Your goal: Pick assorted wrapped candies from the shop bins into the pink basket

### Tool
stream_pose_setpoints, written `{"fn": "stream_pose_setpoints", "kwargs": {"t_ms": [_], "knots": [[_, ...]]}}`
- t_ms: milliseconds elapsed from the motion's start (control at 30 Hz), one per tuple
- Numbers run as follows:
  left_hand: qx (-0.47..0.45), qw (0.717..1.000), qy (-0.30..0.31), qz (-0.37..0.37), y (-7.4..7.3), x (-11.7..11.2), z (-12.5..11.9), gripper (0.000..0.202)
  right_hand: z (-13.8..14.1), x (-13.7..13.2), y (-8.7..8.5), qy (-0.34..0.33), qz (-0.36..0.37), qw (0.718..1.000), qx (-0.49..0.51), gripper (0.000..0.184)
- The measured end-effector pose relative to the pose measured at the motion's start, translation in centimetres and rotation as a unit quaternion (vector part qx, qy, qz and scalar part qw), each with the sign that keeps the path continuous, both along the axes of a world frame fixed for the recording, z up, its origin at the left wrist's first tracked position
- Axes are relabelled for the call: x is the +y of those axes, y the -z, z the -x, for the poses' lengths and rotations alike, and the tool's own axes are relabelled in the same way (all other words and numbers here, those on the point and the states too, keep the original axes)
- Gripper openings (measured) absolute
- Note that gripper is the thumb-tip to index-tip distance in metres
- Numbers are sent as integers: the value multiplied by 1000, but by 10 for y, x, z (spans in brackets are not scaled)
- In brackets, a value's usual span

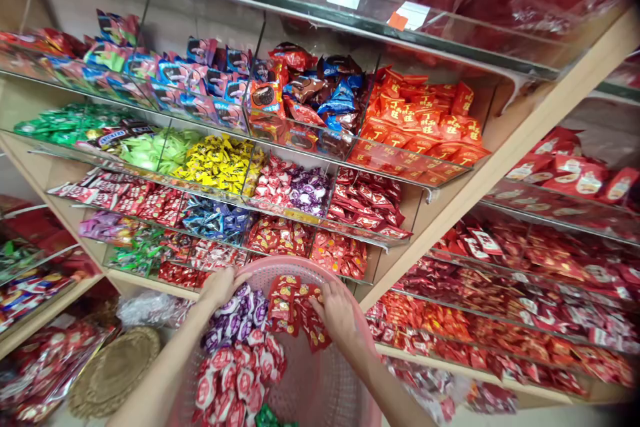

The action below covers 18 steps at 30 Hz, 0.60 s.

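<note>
A pink plastic basket (370,373) with perforated sides sits in front of me. My left hand (219,288) grips its far left rim, fingers closed over the edge. Inside the basket, my right hand (336,312) has its fingers curled against red candy packets (314,323); the fingertips are partly hidden. More red packets (283,303) lie just left of that hand. Purple-and-white wrapped candies (237,317) fill the basket's left side, with red-and-white wrapped candies (240,373) nearer me. A few green candies (267,417) show at the bottom edge.
Glass-fronted shelves (300,140) of sorted sweets rise beyond the basket, including yellow packets (215,163) and orange-red packets (420,113). A wooden post (480,173) divides them from shelves on the right. A round woven item (115,373) lies at lower left.
</note>
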<state>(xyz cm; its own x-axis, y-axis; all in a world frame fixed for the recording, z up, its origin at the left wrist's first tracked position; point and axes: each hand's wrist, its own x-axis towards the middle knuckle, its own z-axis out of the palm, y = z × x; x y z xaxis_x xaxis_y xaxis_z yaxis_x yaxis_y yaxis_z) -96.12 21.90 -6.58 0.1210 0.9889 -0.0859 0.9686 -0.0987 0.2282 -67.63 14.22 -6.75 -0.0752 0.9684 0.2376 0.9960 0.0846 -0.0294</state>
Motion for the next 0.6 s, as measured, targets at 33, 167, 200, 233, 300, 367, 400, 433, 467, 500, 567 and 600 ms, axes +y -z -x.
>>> {"fn": "stream_pose_setpoints", "kwargs": {"t_ms": [33, 167, 200, 233, 300, 367, 400, 433, 467, 500, 567, 600], "knots": [[-1, 1000, -4, 1, 0, -1, 0, 60, 0, 1, -5, -14, -12, 1000, 16, 23], [0, 1000, -18, 0, 2, -3, 0, 59, 7, 21, -27, -92, -52, 991, 87, 15], [-1, 1000, -22, -2, 3, -3, 0, 59, 11, 31, -33, -118, -54, 986, 105, 13], [-4, 1000, -26, -3, 5, -3, 0, 59, 16, 43, -38, -146, -49, 981, 122, 12], [-11, 999, -31, -6, 8, -4, 1, 59, 28, 72, -47, -196, -25, 969, 150, 12], [-17, 999, -29, -8, 10, -4, 0, 58, 42, 104, -52, -211, 19, 966, 147, 15], [-19, 999, -27, -9, 11, -4, 0, 58, 49, 119, -52, -201, 47, 969, 134, 18], [-21, 999, -25, -10, 11, -4, 0, 57, 55, 133, -51, -186, 72, 973, 119, 21], [-21, 999, -24, -10, 11, -4, 0, 57, 61, 144, -48, -167, 96, 976, 104, 26], [-20, 999, -24, -8, 11, -3, 0, 57, 66, 154, -45, -149, 115, 978, 92, 32], [-18, 1000, -25, -5, 9, -3, 0, 57, 72, 167, -37, -123, 143, 979, 79, 41], [-16, 1000, -24, -4, 8, -3, 0, 58, 74, 171, -33, -113, 155, 979, 74, 44]]}}
